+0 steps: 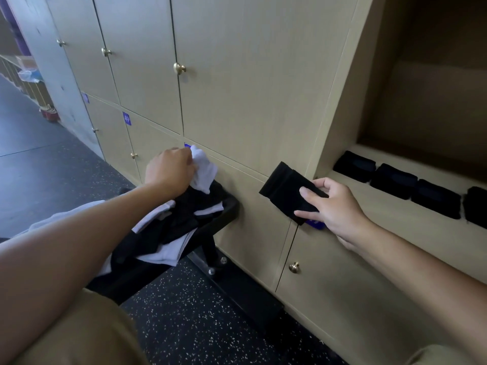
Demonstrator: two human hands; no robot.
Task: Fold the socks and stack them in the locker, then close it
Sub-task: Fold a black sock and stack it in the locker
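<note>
My right hand [334, 206] grips a folded black sock [286, 189] in the air, just left of the open locker [395, 206]. Several folded black socks [395, 180] lie in a row on the locker's shelf. My left hand [168, 171] pinches a white sock [204, 169] and lifts it above a pile of black and white socks [171, 227]. That pile lies on a black stool [210, 227] in front of the lockers.
Closed wooden locker doors with brass knobs [179, 68] fill the wall ahead, and another knob [294, 267] sits on the door below my right hand. The open locker's door [340, 88] stands edge-on at right. Dark speckled floor [200, 320] lies below.
</note>
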